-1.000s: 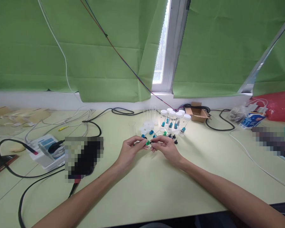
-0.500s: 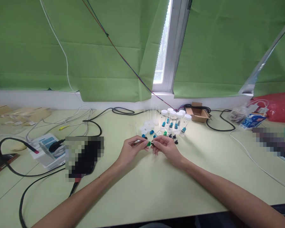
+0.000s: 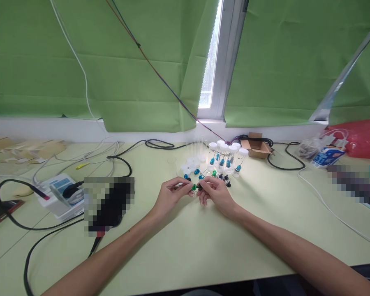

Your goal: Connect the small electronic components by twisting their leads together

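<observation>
Between thumb and fingers, my left hand [image 3: 173, 193] pinches a small green plastic piece [image 3: 194, 187], with a thin rod reaching back along the fingers. My right hand [image 3: 217, 193] is closed on a small black plastic piece [image 3: 199, 187], which meets or nearly meets the green one; the exact contact is too small to tell. Just beyond the hands lie loose blue pieces [image 3: 197, 171], another green piece [image 3: 214, 173] and several black pieces [image 3: 226, 177]. Behind them stand several clear tubes with white caps [image 3: 232, 149], holding blue pieces on rods.
Clear tubes without caps [image 3: 202, 150] and loose white caps [image 3: 191, 163] stand left of the capped ones. A small cardboard box [image 3: 259, 154] sits at the back right. On the left are a white power strip [image 3: 60, 195], black cables and a dark pixelated device [image 3: 111, 205].
My right hand has shifted very slightly to the right, and a bit more of the black piece shows beside the green one. My left hand has barely moved.
</observation>
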`<state>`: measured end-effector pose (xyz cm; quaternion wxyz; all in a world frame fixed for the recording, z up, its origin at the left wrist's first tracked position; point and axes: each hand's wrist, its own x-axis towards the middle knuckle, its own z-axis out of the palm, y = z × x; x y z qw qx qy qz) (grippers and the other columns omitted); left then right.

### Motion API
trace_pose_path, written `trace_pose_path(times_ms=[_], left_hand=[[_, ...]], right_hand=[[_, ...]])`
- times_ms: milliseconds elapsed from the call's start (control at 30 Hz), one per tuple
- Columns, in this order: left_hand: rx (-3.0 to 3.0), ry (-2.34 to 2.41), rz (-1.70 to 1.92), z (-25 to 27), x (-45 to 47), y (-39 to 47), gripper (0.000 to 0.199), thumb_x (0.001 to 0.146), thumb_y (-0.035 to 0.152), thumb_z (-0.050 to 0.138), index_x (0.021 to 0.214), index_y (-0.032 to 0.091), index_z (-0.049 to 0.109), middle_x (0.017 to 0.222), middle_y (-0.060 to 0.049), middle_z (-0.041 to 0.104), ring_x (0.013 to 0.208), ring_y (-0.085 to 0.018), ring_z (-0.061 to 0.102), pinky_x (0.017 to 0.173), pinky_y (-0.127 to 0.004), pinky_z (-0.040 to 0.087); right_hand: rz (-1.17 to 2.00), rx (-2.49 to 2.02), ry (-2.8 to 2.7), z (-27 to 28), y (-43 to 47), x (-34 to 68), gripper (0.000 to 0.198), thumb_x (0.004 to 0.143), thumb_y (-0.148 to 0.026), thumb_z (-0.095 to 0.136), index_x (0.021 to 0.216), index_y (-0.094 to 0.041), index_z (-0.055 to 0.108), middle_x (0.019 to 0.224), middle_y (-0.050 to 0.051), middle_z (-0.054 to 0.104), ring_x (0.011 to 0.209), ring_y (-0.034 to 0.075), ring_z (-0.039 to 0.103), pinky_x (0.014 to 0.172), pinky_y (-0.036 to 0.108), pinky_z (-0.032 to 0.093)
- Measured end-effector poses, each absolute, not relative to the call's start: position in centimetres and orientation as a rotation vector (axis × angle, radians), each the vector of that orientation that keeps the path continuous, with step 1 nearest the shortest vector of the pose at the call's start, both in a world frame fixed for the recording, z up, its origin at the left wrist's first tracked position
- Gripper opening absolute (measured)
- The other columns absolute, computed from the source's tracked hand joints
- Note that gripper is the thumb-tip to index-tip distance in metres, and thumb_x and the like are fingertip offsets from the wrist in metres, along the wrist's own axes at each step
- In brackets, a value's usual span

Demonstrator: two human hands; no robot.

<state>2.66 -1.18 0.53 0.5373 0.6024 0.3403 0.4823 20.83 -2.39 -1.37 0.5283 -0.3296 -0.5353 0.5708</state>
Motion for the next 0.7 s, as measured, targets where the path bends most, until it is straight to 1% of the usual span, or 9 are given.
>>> trace_pose_path(times_ms=[133, 333, 533, 700], left_hand=[[1.312, 0.834, 1.160, 0.26, 2.71, -1.06, 0.018, 0.073, 0.033, 0.077, 0.081, 0.018, 0.071, 0.078, -0.002, 0.067, 0.069, -0.016, 0.066, 0.078, -0.033, 0.053], [1.187, 0.814, 1.154, 0.44, 2.73, -1.17, 0.017, 0.073, 0.033, 0.077, 0.079, 0.017, 0.072, 0.078, -0.002, 0.067, 0.071, -0.014, 0.065, 0.080, -0.031, 0.054], [1.147, 0.800, 1.124, 0.65, 2.83, -1.32, 0.020, 0.073, 0.033, 0.078, 0.082, 0.017, 0.069, 0.080, -0.001, 0.066, 0.070, -0.013, 0.064, 0.078, -0.031, 0.053], [1.140, 0.780, 1.093, 0.64, 2.96, -1.34, 0.021, 0.075, 0.034, 0.076, 0.081, 0.017, 0.065, 0.076, -0.001, 0.065, 0.067, -0.014, 0.063, 0.069, -0.030, 0.053]], right_hand=[[1.361, -0.776, -1.266, -1.42, -2.36, 20.83, 0.032, 0.084, -0.047, 0.065, 0.084, -0.015, 0.063, 0.069, 0.004, 0.069, 0.048, 0.013, 0.063, 0.044, 0.024, 0.048], [1.322, -0.749, -1.301, -1.51, -2.43, 20.84, 0.029, 0.078, -0.038, 0.074, 0.095, -0.015, 0.066, 0.074, 0.004, 0.070, 0.053, 0.013, 0.063, 0.052, 0.028, 0.052], [1.324, -0.754, -1.310, -1.39, -2.52, 20.76, 0.028, 0.080, -0.040, 0.072, 0.091, -0.015, 0.064, 0.070, 0.002, 0.068, 0.052, 0.014, 0.063, 0.048, 0.027, 0.050], [1.340, -0.763, -1.324, -1.29, -2.63, 20.70, 0.030, 0.080, -0.044, 0.070, 0.086, -0.015, 0.063, 0.066, 0.000, 0.065, 0.047, 0.012, 0.060, 0.043, 0.025, 0.047]])
